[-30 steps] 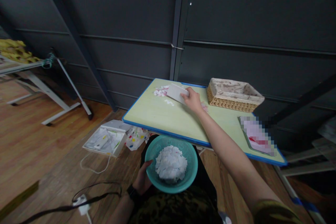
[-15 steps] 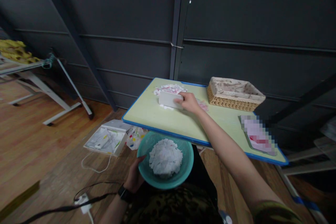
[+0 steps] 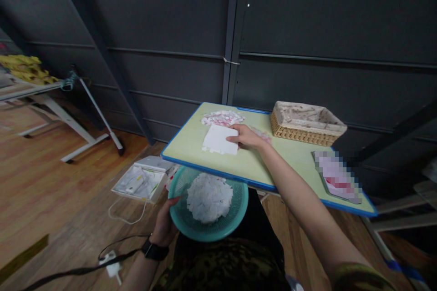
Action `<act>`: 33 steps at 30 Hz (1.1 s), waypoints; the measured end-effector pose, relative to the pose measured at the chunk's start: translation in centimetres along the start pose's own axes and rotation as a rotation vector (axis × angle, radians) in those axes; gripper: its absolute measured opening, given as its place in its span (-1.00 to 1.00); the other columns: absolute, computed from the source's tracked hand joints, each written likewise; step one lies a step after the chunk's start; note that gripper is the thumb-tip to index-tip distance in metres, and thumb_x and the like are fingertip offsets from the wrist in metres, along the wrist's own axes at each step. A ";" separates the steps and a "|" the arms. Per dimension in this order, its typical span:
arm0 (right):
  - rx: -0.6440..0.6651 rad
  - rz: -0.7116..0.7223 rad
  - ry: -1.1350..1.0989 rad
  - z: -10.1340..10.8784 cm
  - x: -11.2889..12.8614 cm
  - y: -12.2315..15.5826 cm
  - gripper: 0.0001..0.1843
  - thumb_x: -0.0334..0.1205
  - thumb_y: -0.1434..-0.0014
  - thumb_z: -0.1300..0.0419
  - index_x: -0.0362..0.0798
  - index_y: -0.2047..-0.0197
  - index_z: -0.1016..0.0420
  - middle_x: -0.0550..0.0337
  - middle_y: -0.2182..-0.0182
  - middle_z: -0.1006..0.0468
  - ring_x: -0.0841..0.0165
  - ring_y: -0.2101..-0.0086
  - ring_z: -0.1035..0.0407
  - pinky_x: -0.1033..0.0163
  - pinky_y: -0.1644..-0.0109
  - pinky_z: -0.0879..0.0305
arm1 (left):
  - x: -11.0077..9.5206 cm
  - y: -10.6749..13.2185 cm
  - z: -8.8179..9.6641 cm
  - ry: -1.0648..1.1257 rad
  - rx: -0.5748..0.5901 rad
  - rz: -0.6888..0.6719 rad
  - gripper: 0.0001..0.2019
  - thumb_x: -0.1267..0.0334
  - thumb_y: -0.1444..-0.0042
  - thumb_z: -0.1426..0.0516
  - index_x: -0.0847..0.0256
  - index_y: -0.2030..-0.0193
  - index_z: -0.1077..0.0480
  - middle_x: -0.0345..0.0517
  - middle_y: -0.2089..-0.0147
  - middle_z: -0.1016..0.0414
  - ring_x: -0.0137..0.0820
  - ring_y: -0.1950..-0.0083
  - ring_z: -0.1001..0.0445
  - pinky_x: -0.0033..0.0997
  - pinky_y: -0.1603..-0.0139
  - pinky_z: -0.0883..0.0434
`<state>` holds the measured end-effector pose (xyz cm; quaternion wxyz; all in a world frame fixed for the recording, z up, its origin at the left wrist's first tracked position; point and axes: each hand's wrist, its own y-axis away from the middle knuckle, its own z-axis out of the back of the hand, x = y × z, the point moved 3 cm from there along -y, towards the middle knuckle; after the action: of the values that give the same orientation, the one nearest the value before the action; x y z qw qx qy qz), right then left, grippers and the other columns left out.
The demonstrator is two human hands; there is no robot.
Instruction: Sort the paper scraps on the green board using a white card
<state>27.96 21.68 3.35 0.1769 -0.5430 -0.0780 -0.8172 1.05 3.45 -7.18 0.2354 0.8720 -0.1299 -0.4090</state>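
Observation:
My left hand [image 3: 166, 222] grips the left rim of a teal plastic basket [image 3: 241, 211], its thumb over the edge. A heap of white paper scraps [image 3: 210, 198] fills the middle of that basket, which is just under the table's front edge. Over the table, my right hand [image 3: 246, 136] pinches a white rectangular card [image 3: 218, 140] by its right side. White bits show along the card's lower edge. Behind the card lies a pile of white and pink paper pieces [image 3: 223, 118] on the tabletop.
The pale yellow table [image 3: 184, 143] has a blue rim. On its right stand a lined wicker basket [image 3: 307, 134] and a flat, pixelated item [image 3: 336, 179]. An open white box [image 3: 139, 182] lies on the floor at left, near a power strip [image 3: 109, 263] and cables.
The white card in my right hand has come toward me and tilted flatter, showing more of its face. My left hand and the teal basket have shifted slightly left.

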 end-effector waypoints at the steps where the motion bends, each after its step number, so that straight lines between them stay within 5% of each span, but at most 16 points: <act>1: 0.054 -0.030 -0.044 -0.4 0.2 0.2 -0.66 -0.16 0.10 -0.27 -0.14 0.23 -0.40 0.23 0.50 -0.47 0.46 0.59 -0.32 0.37 0.61 -0.26 | -0.1 0.1 0.0 -0.005 -0.001 -0.006 -0.80 0.38 0.04 -0.13 0.33 0.28 -0.54 -0.08 0.45 -0.65 -0.26 0.41 -0.59 -0.20 0.10 -0.47; 6: 0.253 -0.121 -0.135 -1.9 0.9 0.9 -0.65 -0.17 0.18 -0.36 -0.14 0.34 -0.38 0.26 0.52 -0.46 0.49 0.57 -0.36 0.43 0.62 -0.32 | -0.4 0.3 -0.2 -0.024 0.014 -0.023 -0.80 0.38 0.06 -0.15 0.32 0.27 -0.52 -0.06 0.42 -0.65 -0.28 0.43 -0.57 -0.28 0.26 -0.49; 10: 0.199 -0.132 -0.192 -1.9 0.9 0.7 -0.61 -0.17 0.19 -0.38 -0.12 0.34 -0.33 0.25 0.50 -0.47 0.47 0.54 -0.40 0.41 0.57 -0.38 | -0.5 0.5 -0.4 -0.033 0.025 -0.014 -0.86 0.38 0.06 -0.15 0.32 0.36 -0.52 -0.07 0.45 -0.64 -0.32 0.47 -0.56 -0.37 0.38 -0.49; 22: 0.445 -0.136 -0.209 -5.2 2.3 1.6 -0.62 -0.19 0.24 -0.41 -0.13 0.38 -0.36 0.26 0.49 -0.47 0.43 0.49 -0.42 0.42 0.59 -0.34 | -1.2 1.4 -1.7 0.009 0.004 -0.007 -0.79 0.39 0.05 -0.13 0.31 0.25 -0.53 -0.12 0.54 -0.62 -0.36 0.57 -0.52 -0.35 0.32 -0.49; 28: 0.117 -0.106 -0.408 -2.9 2.1 0.7 -0.61 -0.20 0.21 -0.38 -0.12 0.31 -0.36 0.20 0.43 -0.51 0.41 0.48 -0.42 0.34 0.52 -0.40 | -1.2 1.2 -1.5 0.000 0.010 0.002 -0.77 0.38 0.07 -0.14 0.29 0.23 -0.52 -0.10 0.46 -0.64 -0.34 0.53 -0.54 -0.34 0.32 -0.50; 33: -0.316 -0.040 -0.409 -0.6 1.2 -0.2 -0.57 -0.03 0.09 -0.30 -0.08 0.20 -0.37 0.19 0.43 -0.51 0.40 0.49 -0.38 0.29 0.50 -0.38 | -0.9 1.0 -1.1 0.003 0.016 0.009 -0.81 0.41 0.13 -0.13 0.29 0.33 -0.53 -0.09 0.48 -0.64 -0.30 0.47 -0.56 -0.30 0.26 -0.51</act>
<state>26.96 21.43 4.20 0.0540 -0.7161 0.0060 -0.6959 1.29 3.31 -5.54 0.2303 0.8740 -0.1368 -0.4054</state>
